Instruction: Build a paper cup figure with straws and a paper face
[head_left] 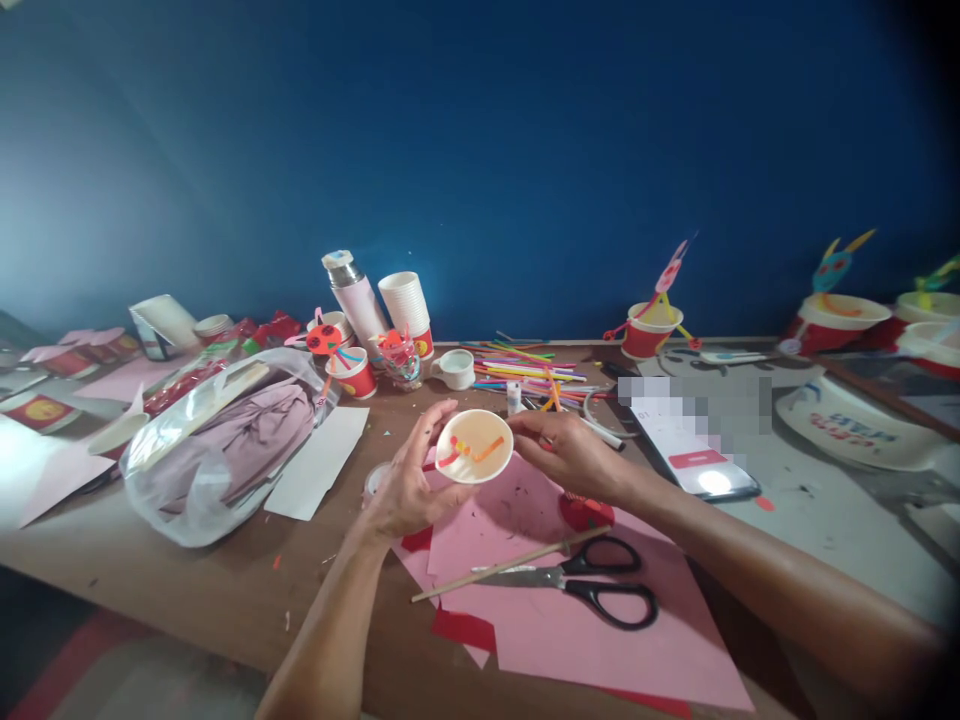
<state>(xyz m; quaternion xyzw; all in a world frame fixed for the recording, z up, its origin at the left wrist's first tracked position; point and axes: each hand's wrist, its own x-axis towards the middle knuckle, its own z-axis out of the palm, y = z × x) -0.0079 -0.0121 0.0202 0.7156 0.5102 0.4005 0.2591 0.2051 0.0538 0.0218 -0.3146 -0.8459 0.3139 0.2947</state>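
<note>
My left hand is wrapped round a paper cup, tilted so that its white inside faces me. Inside the cup show an orange pipe cleaner and small red and yellow pieces. At the cup's right side, my right hand has its fingers pinched together. An orange strip, which looks like pipe cleaner, sticks up from these fingers; its lower end is hidden. Below the hands, black-handled scissors and a thin wooden stick lie on pink paper.
Coloured pipe cleaners lie behind the hands. A stack of paper cups and a flask stand at the back. A plastic bag sits left, a phone right. Several decorated cups stand along the wall.
</note>
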